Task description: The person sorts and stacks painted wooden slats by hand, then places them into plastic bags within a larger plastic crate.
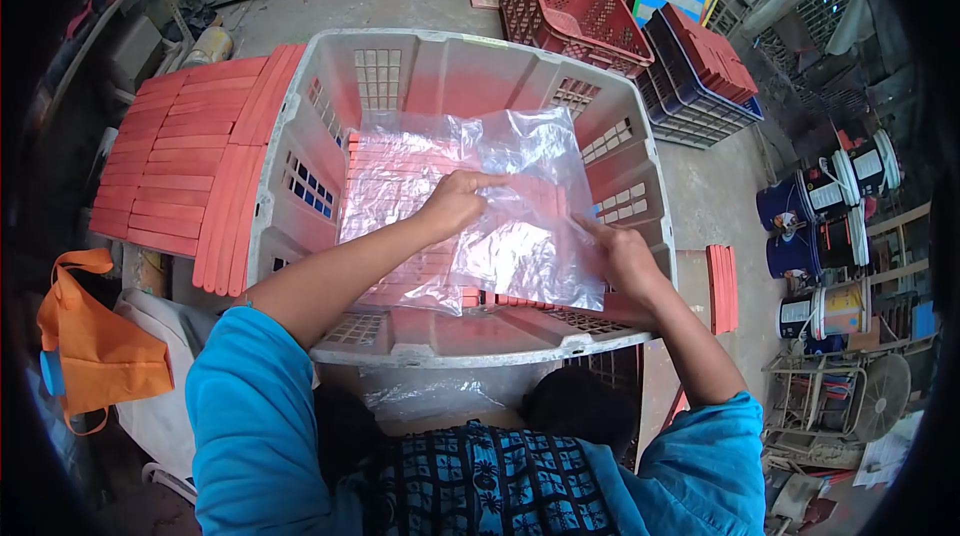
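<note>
Clear plastic sheets [525, 251] lie wrinkled inside a large grey crate [480, 346], over layers of red-painted wooden slats [400, 151]. My left hand [455, 204] rests above the middle of the plastic. Its index finger is stretched to the right across the surface, while the other fingers are partly curled. At the right edge of the plastic, my right hand [625, 254] has its index finger pointing inward and the rest bent around the edge, with the fingertips partly hidden. The plastic covers most of the slats; some red ends show along the near side.
Stacked red slats [180, 151] stand left of the crate. Behind it are a red basket [570, 11] and a dark blue crate [700, 121] with red pieces on top. Paint buckets [820, 191] line the right side. An orange bag [105, 346] hangs at left.
</note>
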### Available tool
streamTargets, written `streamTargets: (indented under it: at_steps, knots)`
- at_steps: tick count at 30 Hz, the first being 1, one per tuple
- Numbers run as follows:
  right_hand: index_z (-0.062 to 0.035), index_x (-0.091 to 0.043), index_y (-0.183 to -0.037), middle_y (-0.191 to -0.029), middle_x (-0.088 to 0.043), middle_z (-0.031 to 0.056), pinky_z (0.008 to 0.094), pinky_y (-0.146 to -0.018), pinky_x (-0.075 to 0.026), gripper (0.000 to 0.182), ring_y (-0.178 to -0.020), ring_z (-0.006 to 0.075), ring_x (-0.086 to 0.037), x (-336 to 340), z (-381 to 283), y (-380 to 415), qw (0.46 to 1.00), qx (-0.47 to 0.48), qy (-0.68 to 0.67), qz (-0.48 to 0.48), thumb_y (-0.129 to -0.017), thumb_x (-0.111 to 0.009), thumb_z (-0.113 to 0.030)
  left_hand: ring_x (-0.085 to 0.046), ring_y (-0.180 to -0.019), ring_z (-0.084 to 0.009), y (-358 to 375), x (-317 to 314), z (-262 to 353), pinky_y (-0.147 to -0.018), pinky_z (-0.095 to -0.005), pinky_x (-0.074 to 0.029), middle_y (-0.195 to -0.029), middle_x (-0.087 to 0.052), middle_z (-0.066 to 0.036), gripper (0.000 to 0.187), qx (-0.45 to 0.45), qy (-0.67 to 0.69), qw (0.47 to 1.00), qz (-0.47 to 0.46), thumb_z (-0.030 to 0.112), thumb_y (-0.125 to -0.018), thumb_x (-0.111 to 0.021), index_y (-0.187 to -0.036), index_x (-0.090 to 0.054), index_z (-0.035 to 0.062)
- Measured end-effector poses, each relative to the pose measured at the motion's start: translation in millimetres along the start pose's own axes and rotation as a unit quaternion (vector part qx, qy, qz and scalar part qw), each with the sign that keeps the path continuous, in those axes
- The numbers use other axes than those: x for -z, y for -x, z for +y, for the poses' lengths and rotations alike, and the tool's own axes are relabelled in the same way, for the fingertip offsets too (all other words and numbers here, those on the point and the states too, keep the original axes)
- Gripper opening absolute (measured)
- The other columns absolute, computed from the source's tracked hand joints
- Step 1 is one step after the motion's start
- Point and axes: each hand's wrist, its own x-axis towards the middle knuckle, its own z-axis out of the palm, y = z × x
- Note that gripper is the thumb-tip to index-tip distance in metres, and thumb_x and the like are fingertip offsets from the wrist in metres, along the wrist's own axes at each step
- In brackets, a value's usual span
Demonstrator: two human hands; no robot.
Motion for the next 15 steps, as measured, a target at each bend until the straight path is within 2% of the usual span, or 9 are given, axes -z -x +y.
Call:
streamTargets:
  at_steps: [1, 2, 5, 8, 11, 14, 15]
  knots:
    - [-0.0143, -0.055, -0.123, -0.08, -0.063, 0.0232, 0.0419, -0.075, -0.049, 0.044, -0.082, 0.0331, -0.063, 2.3, -8.0, -3.4, 0.999, -0.02, 0.032, -0.039, -0.08, -0.051, -0.005, -0.058, -0.078, -0.0132, 0.9, 0.5, -0.4, -0.068, -0.0236, -0.045, -0.104, -0.061, -0.013, 0.056, 0.004, -0.047, 0.999, -0.004, -0.012, -0.065, -0.048, -0.118, -0.06, 0.0045]
    - [-0.0125, -0.056, -0.121, -0.085, -0.063, 0.0234, 0.0433, -0.078, -0.049, 0.042, -0.087, 0.0347, -0.063, 3.4, -11.7, -5.5, 0.994, -0.041, 0.063, -0.078, -0.08, -0.051, -0.007, -0.058, -0.075, -0.0132, 0.7, 0.4, -1.0, -0.067, -0.024, -0.045, -0.099, -0.062, -0.013, 0.055, 0.032, -0.069, 0.997, -0.018, -0.01, -0.066, -0.048, -0.117, -0.06, 0.0045]
    - [-0.0037, -0.06, -0.109, -0.097, -0.063, 0.0229, 0.0415, -0.086, -0.047, 0.032, -0.099, 0.0336, -0.059, -26.5, 18.7, -11.7, 0.984, -0.02, 0.144, -0.103, -0.079, -0.05, -0.009, -0.056, -0.068, -0.0132, 0.7, 0.0, -6.6, -0.063, -0.0252, -0.045, -0.086, -0.065, -0.013, 0.05, 0.116, -0.138, 0.982, -0.061, -0.002, -0.068, -0.049, -0.116, -0.061, 0.0045]
    - [0.002, -0.061, -0.099, -0.105, -0.061, 0.0227, 0.0408, -0.088, -0.046, 0.026, -0.105, 0.0339, -0.056, -18.2, 7.3, -18.1, 0.97, -0.022, 0.147, -0.191, -0.079, -0.048, -0.008, -0.058, -0.069, -0.0176, 6.4, 0.3, -18.2, -0.064, -0.0277, -0.047, -0.085, -0.066, -0.016, 0.049, 0.114, -0.176, 0.973, -0.096, 0.005, -0.069, -0.051, -0.117, -0.061, 0.0051]
    - [0.0029, -0.062, -0.097, -0.103, -0.061, 0.0224, 0.0407, -0.087, -0.047, 0.025, -0.101, 0.0346, -0.058, -25.5, 15.7, -28.1, 0.94, 0.026, 0.182, -0.289, -0.079, -0.047, -0.008, -0.059, -0.076, -0.0205, 2.9, 3.4, -33.5, -0.067, -0.0308, -0.049, -0.097, -0.065, -0.019, 0.049, 0.106, -0.213, 0.963, -0.124, 0.009, -0.069, -0.054, -0.118, -0.06, 0.0075]
    - [0.0025, -0.062, -0.096, -0.103, -0.061, 0.023, 0.0419, -0.083, -0.049, 0.025, -0.099, 0.0353, -0.059, -23.8, 8.6, -41.1, 0.928, -0.004, 0.203, -0.312, -0.079, -0.046, -0.006, -0.059, -0.084, -0.0245, 1.8, 0.0, -47.0, -0.073, -0.0346, -0.05, -0.095, -0.06, -0.016, 0.027, 0.084, -0.174, 0.969, -0.156, 0.016, -0.074, -0.052, -0.094, -0.063, 0.0019]
    - [0.0028, -0.062, -0.096, -0.103, -0.061, 0.0234, 0.0421, -0.083, -0.049, 0.026, -0.099, 0.0355, -0.059, -22.1, 6.9, -47.4, 0.922, -0.013, 0.213, -0.323, -0.079, -0.045, -0.006, -0.059, -0.084, -0.0235, 2.7, -2.1, -46.4, -0.073, -0.0348, -0.05, -0.094, -0.059, -0.014, 0.024, 0.101, -0.151, 0.969, -0.167, 0.017, -0.075, -0.052, -0.091, -0.062, 0.0012]
